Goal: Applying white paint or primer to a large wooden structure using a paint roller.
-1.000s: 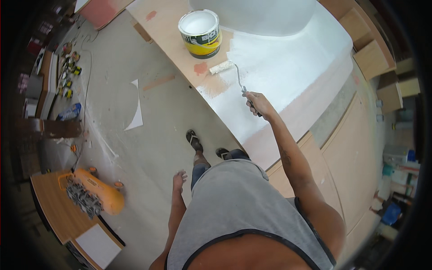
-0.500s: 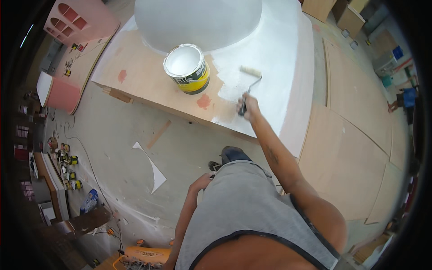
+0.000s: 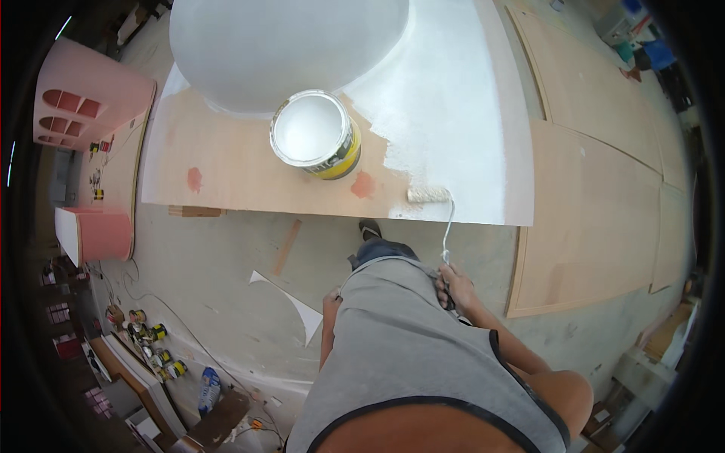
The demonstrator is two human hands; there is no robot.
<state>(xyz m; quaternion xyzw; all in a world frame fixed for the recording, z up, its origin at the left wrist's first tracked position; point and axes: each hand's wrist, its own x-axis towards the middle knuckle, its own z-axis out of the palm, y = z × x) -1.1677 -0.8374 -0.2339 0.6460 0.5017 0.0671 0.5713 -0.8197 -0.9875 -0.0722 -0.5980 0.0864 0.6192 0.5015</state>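
My right hand [image 3: 457, 290] is closed around the dark handle of a paint roller [image 3: 427, 195]. The roller's pale, fluffy sleeve lies on the wooden platform [image 3: 249, 181] close to its front edge, where white paint meets bare wood. A black and yellow paint can [image 3: 346, 157], open at the top and white inside, stands on the unpainted part, left of the roller. Reddish patches mark the wood beside and left of the can. My left hand [image 3: 331, 303] hangs by my hip against the grey shirt, its fingers mostly hidden.
A rounded white form [image 3: 287, 53] rises from the back of the platform. Wooden panels [image 3: 596, 219] lie on the floor to the right. At the left are a pink arched structure [image 3: 75, 98], several paint cans [image 3: 157, 332] and a cable. A white offcut [image 3: 291, 306] lies on the floor.
My right hand has pulled the roller back toward me, from mid-platform to near its front edge. White paint now reaches the front edge more fully there. My view has shifted and turned.
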